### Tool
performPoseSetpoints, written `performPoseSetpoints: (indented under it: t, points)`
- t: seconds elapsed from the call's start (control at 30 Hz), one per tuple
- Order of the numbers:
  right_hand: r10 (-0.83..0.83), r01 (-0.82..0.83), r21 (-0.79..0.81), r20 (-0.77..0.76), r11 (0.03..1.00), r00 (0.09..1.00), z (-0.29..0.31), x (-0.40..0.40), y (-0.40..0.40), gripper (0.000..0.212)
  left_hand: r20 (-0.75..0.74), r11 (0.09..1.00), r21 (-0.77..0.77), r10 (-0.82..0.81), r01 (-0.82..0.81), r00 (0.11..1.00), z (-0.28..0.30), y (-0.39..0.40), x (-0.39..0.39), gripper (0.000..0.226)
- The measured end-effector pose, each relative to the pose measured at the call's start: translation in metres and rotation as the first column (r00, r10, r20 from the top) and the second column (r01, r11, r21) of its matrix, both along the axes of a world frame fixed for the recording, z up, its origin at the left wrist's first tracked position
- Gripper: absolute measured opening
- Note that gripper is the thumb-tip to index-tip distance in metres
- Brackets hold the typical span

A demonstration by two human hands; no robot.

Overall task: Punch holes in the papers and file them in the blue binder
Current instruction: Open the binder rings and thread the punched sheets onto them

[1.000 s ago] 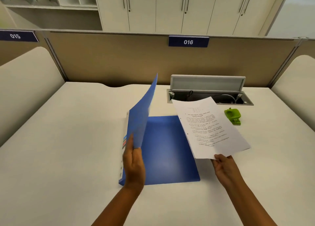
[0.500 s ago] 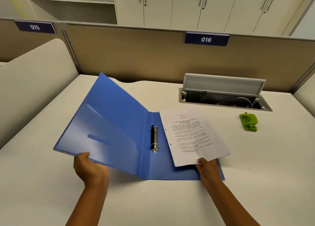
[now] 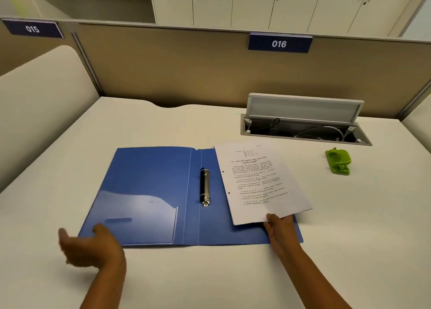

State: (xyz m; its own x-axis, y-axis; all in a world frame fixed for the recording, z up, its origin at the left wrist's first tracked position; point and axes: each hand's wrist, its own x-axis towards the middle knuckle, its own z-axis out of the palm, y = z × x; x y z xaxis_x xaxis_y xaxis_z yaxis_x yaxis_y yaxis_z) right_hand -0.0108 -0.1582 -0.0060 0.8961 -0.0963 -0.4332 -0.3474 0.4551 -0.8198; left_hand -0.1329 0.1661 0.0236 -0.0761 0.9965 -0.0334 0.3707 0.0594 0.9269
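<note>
The right hand (image 3: 281, 229), low and right of centre in the frame, pinched the near edge of the printed papers (image 3: 262, 180) between thumb and fingers, the sheets angled over the right-hand cover of the blue binder (image 3: 149, 192). Two punched holes showed along their left margin. The left hand (image 3: 91, 247), at lower left, hung loose and empty with its fingers spread, just off the binder's near-left corner; motion blur made it hard to tell whether a fingertip grazed the cover. The binder lay fully open and flat in the middle of the white desk (image 3: 349, 238), its ring mechanism (image 3: 205, 187) beside the spine and the rings apparently closed. The green hole punch (image 3: 338, 160) sat well apart at upper right. Punching looked finished; filing was the step in hand. The next move called for opening the rings, probably with the free hand, then lining both holes up over the prongs.
</note>
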Motion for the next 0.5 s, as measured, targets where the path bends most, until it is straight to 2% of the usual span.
performPoseSetpoints:
  t: [0.07, 0.13, 0.2, 0.27, 0.33, 0.37, 0.43, 0.5]
  points:
    - [0.0, 0.0, -0.004, -0.006, 1.0, 1.0, -0.002, 0.0, -0.001, 0.06, -0.057, 0.962, 0.18, -0.196, 0.204, 0.979, 0.002, -0.022, 0.014, 0.055]
    - [0.011, -0.011, -0.007, -0.001, 1.0, 1.0, -0.004, 0.001, -0.002, 0.06, -0.096, 0.858, 0.271, -0.428, 0.438, 0.899, 0.001, -0.045, 0.031, 0.047]
    - [0.015, -0.015, -0.019, 0.003, 1.0, 1.0, -0.005, 0.001, -0.002, 0.059, -0.11, 0.71, 0.242, -0.657, 0.661, 0.746, 0.001, -0.065, 0.048, 0.043]
    - [0.011, -0.011, -0.03, 0.0, 0.999, 1.0, -0.006, 0.001, -0.001, 0.059, -0.136, 0.531, 0.163, -0.823, 0.831, 0.552, 0.001, -0.082, 0.064, 0.042]
    - [0.009, -0.009, -0.036, -0.001, 0.999, 1.0, -0.005, 0.002, -0.001, 0.059, -0.17, 0.374, 0.069, -0.909, 0.925, 0.38, -0.004, -0.093, 0.079, 0.04]
    - [0.011, -0.011, -0.034, 0.0, 0.999, 1.0, -0.005, 0.002, -0.001, 0.06, -0.174, 0.325, 0.02, -0.93, 0.946, 0.323, -0.005, -0.097, 0.086, 0.039]
    - [0.012, -0.012, -0.04, -0.009, 0.999, 1.0, -0.006, 0.003, -0.001, 0.059, -0.157, 0.28, -0.057, -0.95, 0.958, 0.268, -0.009, -0.1, 0.098, 0.034]
    - [0.011, -0.012, -0.061, -0.026, 0.998, 1.0, -0.007, 0.003, -0.001, 0.058, -0.146, 0.273, -0.091, -0.955, 0.958, 0.258, -0.013, -0.102, 0.107, 0.029]
